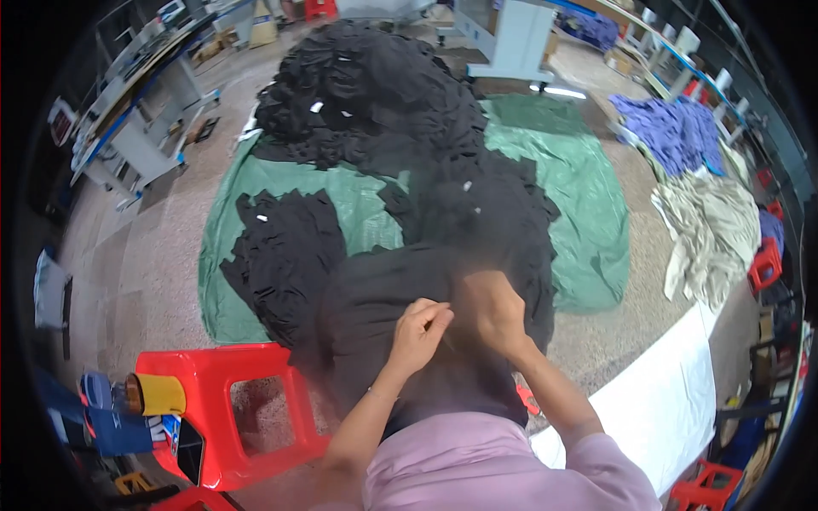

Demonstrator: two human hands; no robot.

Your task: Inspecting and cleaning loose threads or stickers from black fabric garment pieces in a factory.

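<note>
Black fabric (383,285) is spread over my lap. Just above it, my left hand (417,334) is closed, thumb and fingertips pinched together. Close by on the right, my right hand (494,311) is curled shut, its knuckles toward me. A hazy patch over the middle blurs its fingers. Whatever either hand pinches is too small or blurred to make out. Past my knees, a smaller pile of black garments (290,255) lies on a green plastic sheet (588,221). Farther off rises a large heap of black garments (375,94), with small white tags showing.
A red plastic stool (204,375) stands at my left, carrying a yellow roll (162,394) and a phone (189,451). White sheeting (656,392) lies at right. Beyond it are beige cloth (707,230) and purple cloth (669,132). A worktable (136,145) stands at far left.
</note>
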